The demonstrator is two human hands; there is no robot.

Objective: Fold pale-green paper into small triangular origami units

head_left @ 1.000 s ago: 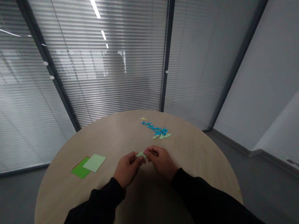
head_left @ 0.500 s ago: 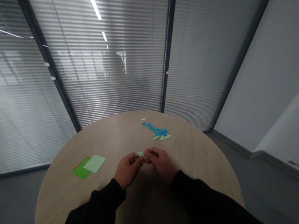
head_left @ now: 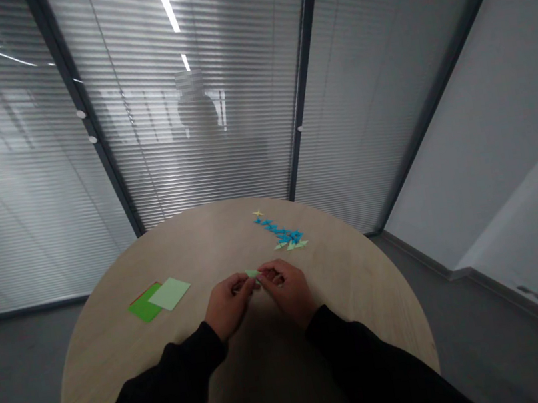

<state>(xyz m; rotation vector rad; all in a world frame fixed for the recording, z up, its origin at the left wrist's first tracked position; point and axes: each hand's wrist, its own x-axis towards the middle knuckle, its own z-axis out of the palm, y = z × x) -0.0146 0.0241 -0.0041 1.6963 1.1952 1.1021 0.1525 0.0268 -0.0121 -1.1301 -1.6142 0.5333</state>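
Note:
Between my two hands, above the middle of the round table (head_left: 214, 243), is a small folded piece of pale green paper (head_left: 252, 273). My left hand (head_left: 230, 303) pinches it from the left with thumb and fingers. On the other side my right hand (head_left: 287, 291) has its thumb and fingers closed on the same paper. The fingers cover most of it, so its full shape is hidden. Just beyond my right hand lie several small folded blue paper pieces (head_left: 284, 233), with pale green folded ones (head_left: 297, 245) at their near end and a yellow one (head_left: 258, 214) at the far end.
To the left on the table, a pale green paper sheet (head_left: 171, 293) overlaps a bright green stack (head_left: 144, 306) with a thin red edge. Glass panels with blinds (head_left: 214, 169) stand behind the table, a white wall (head_left: 508, 145) to the right. A blurred figure shows in the glass.
My right fingers have shifted slightly on the pale green paper, and more of its tip now shows. A figure's outline in the glass has become clearer. The papers on the table stay put.

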